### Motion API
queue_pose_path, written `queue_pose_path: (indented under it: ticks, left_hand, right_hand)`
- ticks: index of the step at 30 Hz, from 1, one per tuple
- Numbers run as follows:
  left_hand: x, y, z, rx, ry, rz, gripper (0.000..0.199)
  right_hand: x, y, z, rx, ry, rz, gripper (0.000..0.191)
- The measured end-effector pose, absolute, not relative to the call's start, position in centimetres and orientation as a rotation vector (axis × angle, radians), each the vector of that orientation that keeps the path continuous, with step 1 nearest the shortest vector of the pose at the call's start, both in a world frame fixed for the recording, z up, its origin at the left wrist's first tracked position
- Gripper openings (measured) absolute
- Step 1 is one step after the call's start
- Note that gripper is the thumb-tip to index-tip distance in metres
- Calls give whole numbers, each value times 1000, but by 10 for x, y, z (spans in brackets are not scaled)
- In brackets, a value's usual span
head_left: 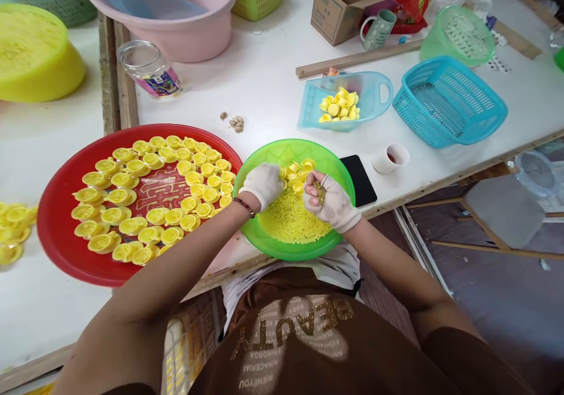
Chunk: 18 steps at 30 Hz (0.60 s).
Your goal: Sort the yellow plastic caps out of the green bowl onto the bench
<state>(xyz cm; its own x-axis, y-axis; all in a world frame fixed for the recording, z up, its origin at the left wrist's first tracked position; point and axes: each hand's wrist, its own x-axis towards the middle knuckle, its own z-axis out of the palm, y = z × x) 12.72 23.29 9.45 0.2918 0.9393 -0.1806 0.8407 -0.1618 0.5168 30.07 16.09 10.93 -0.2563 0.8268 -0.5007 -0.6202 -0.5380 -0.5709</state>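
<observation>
My left hand [263, 187], in a white glove, is curled over the left side of a bright green basin [298, 254]. Small yellow cups [298, 173] lie at its fingertips, and what the fingers hold is hidden. My right hand [333, 203], gloved with bare fingertips, is closed around some yellow granules above the basin's right side. Loose yellow granules [295, 221] cover the basin's bottom. To the left, a large red tray [57, 230] bears many filled yellow cups [132, 226] set in rings around its patterned middle.
Behind the basin, a blue scoop [374, 104] holds more yellow cups. A blue basket [449, 104], paper cup [391, 158] and black flat object [359, 178] are on the right. A clear jar [147, 69] and pink tub [194, 36] stand behind the tray.
</observation>
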Motion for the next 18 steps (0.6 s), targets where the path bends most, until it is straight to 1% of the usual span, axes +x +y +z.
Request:
queue_pose_path:
  ticks: [3,6,8,10,12,15,17,18]
  left_hand:
    - [118,220,105,1891,1547,338,15]
    - [109,205,110,1556,1342,504,13]
    - [105,198,108,1563,1312,545,14]
    - [106,192,107,1763,1358,485,11]
    - [111,186,106,1973,1394,339,11]
    - [124,179,107,2185,1433,112,19]
    - [130,178,106,2244,1443,60,16]
    - [131,178,105,2236,1436,88,13]
  right_hand:
    - [296,161,115,-940,-361,1809,40]
    - [287,163,126,-887,-453,1669,44]
    - [281,166,132,-860,-507,1592,46]
    - [279,168,135,-858,-537,1548,47]
    - [278,170,136,-875,-552,1529,49]
    - [281,169,134,-905,-557,1514,51]
    - [282,168,133,-919,-549,1507,53]
    - [282,167,133,-924,-546,1501,53]
